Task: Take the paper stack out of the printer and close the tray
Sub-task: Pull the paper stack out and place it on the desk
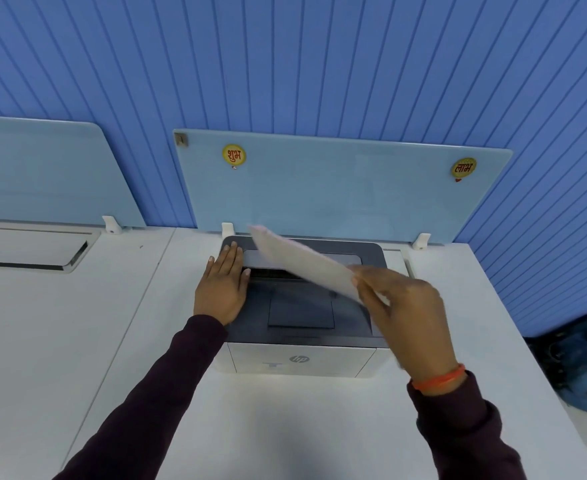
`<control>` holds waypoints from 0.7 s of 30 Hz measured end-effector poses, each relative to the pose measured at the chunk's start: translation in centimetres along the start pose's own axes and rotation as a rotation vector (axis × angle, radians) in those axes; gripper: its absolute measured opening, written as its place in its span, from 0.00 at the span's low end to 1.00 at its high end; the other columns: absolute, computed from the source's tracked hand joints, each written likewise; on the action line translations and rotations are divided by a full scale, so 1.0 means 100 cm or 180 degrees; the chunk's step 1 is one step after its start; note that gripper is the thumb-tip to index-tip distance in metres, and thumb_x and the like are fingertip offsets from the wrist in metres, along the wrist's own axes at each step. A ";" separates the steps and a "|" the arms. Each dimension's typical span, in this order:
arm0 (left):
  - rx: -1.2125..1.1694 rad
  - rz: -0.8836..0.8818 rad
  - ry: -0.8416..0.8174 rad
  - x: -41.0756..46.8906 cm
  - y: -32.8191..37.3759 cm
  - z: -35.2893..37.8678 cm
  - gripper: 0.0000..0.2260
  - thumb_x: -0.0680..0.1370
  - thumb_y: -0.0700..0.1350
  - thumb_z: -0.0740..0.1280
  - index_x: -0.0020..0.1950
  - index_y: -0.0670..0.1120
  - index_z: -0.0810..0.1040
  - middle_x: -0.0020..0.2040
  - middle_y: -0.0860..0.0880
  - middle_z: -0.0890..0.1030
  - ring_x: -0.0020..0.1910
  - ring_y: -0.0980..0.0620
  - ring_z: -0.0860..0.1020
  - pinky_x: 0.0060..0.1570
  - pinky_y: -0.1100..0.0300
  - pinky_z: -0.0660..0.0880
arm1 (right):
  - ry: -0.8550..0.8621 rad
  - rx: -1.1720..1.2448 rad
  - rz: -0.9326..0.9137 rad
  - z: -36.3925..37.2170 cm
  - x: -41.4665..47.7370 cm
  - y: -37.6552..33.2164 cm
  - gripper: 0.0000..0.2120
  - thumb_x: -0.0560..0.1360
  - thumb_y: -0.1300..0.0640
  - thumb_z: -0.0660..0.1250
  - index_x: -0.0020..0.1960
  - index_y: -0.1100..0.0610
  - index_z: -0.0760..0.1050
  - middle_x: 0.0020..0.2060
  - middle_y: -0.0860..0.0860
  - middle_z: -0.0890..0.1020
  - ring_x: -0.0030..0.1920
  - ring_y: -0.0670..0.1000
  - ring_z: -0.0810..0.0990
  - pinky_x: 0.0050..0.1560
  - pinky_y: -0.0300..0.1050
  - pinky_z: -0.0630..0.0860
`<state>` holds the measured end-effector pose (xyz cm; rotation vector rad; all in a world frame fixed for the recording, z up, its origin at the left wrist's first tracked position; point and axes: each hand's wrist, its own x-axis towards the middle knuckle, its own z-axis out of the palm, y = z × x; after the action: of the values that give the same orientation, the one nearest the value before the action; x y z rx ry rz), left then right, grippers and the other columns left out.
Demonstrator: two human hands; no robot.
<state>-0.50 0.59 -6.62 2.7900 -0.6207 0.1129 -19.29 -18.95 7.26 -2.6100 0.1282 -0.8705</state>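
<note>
The right hand (402,306) has its grip closed on one end of the paper stack (302,263), fingers pinching the near edge, so the sheets angle up toward ten o'clock, clear above the printer (302,327). Held by one end only, the stack could fan, sag or shed loose sheets if the pinch eases. The left hand (224,289) lies flat and open on the printer's top at nine o'clock, holding nothing. The tray's state is hard to judge; a careless push there could shift the printer on the counter (77,341).
</note>
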 end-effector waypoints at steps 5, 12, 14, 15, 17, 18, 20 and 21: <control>0.0080 0.0037 0.0016 0.002 -0.002 0.003 0.33 0.76 0.56 0.38 0.75 0.41 0.59 0.77 0.45 0.60 0.77 0.48 0.58 0.75 0.51 0.53 | 0.0875 -0.0053 0.0787 0.000 -0.005 0.033 0.12 0.72 0.65 0.68 0.54 0.59 0.82 0.45 0.57 0.87 0.40 0.58 0.86 0.43 0.49 0.82; 0.0077 -0.0008 -0.0013 0.003 -0.003 0.005 0.28 0.78 0.54 0.44 0.75 0.42 0.58 0.77 0.45 0.59 0.77 0.48 0.57 0.75 0.52 0.52 | 0.1042 -0.0938 0.1671 0.037 -0.046 0.137 0.15 0.72 0.71 0.66 0.56 0.62 0.81 0.50 0.59 0.86 0.45 0.61 0.85 0.42 0.51 0.81; 0.0053 -0.0009 -0.0018 0.003 -0.002 0.005 0.28 0.78 0.54 0.45 0.75 0.42 0.59 0.77 0.45 0.59 0.77 0.48 0.57 0.75 0.51 0.53 | 0.0879 -0.1132 0.1837 0.049 -0.063 0.168 0.16 0.69 0.74 0.66 0.55 0.64 0.81 0.49 0.61 0.86 0.43 0.62 0.85 0.40 0.53 0.82; 0.0043 -0.0007 -0.0020 0.003 -0.002 0.004 0.28 0.78 0.53 0.46 0.75 0.42 0.59 0.77 0.45 0.59 0.77 0.48 0.57 0.75 0.50 0.53 | 0.0762 -0.1270 0.1908 0.055 -0.071 0.181 0.17 0.67 0.76 0.66 0.54 0.65 0.81 0.48 0.61 0.86 0.40 0.62 0.86 0.38 0.53 0.82; 0.0031 0.0011 -0.0020 0.003 -0.001 0.005 0.28 0.78 0.53 0.46 0.75 0.41 0.60 0.77 0.44 0.60 0.77 0.47 0.58 0.75 0.49 0.54 | 0.0401 -0.1486 0.2149 0.066 -0.087 0.199 0.20 0.63 0.79 0.67 0.52 0.66 0.81 0.44 0.62 0.87 0.34 0.61 0.85 0.31 0.50 0.81; 0.0023 0.0006 -0.0005 0.003 -0.002 0.004 0.28 0.78 0.53 0.46 0.75 0.41 0.60 0.77 0.44 0.60 0.76 0.47 0.58 0.75 0.49 0.54 | 0.0254 -0.1495 0.2283 0.071 -0.093 0.204 0.21 0.62 0.80 0.68 0.52 0.66 0.81 0.43 0.62 0.87 0.33 0.61 0.84 0.29 0.49 0.81; 0.0022 0.0001 0.0008 0.003 -0.002 0.004 0.28 0.78 0.53 0.46 0.75 0.41 0.60 0.77 0.44 0.60 0.76 0.46 0.58 0.75 0.49 0.54 | 0.0005 -0.1442 0.2489 0.082 -0.102 0.208 0.22 0.63 0.80 0.67 0.54 0.66 0.80 0.44 0.62 0.86 0.33 0.63 0.83 0.30 0.50 0.80; 0.0032 0.0002 0.0007 0.003 -0.002 0.004 0.28 0.78 0.54 0.46 0.75 0.41 0.60 0.77 0.44 0.60 0.76 0.46 0.58 0.75 0.49 0.54 | -0.0084 -0.1377 0.2568 0.087 -0.105 0.208 0.21 0.65 0.79 0.65 0.56 0.65 0.79 0.46 0.63 0.85 0.36 0.64 0.83 0.32 0.52 0.80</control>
<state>-0.17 0.52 -7.06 2.7991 -0.6223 0.1194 -21.83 -33.12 -13.00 -2.5439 1.3758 -0.5376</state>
